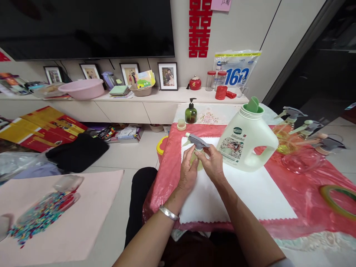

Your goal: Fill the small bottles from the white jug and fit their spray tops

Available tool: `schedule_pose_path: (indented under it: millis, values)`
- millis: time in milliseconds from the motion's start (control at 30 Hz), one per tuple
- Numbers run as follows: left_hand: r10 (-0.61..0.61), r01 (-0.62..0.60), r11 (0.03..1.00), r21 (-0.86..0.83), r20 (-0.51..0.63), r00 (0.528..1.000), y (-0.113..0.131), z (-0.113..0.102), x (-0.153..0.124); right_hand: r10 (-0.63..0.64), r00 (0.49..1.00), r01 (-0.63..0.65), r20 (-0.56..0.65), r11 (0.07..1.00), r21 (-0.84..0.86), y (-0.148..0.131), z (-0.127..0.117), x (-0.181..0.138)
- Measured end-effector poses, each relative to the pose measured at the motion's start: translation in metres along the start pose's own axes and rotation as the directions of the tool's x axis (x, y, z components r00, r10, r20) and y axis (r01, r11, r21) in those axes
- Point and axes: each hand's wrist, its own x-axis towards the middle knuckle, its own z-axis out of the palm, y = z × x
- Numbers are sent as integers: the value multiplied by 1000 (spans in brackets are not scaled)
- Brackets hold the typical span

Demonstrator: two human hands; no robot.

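Both hands are on a spray bottle with a grey trigger head (198,141) and a pale yellow body, over a white sheet (250,196). My left hand (187,171), with a silver bangle at the wrist, wraps round the bottle's body. My right hand (213,162) grips the collar below the trigger head, and the fingers hide much of the bottle. Just right stands a large pale green detergent jug (246,137), uncapped, with a green spout (253,105). Behind the hands are a green pump bottle (191,114) and a cream cap (181,125).
Several other spray bottles (306,155) stand at the right on the red table cover (164,185), near a roll of tape (339,200). At the left, coloured beads (39,217) lie on a pink board (91,222). A cabinet (122,109) runs along the wall.
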Motion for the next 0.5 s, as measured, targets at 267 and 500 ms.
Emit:
schedule_pose_path:
  millis: [267, 500]
  values:
    - [-152, 145, 983, -111, -61, 986, 34, 5, 11, 7, 999, -8, -39, 1000, -12, 4, 4, -2]
    - [-233, 214, 972, -102, -245, 941, 36, 26, 25, -39, 998, 37, -45, 998, -45, 9, 5, -3]
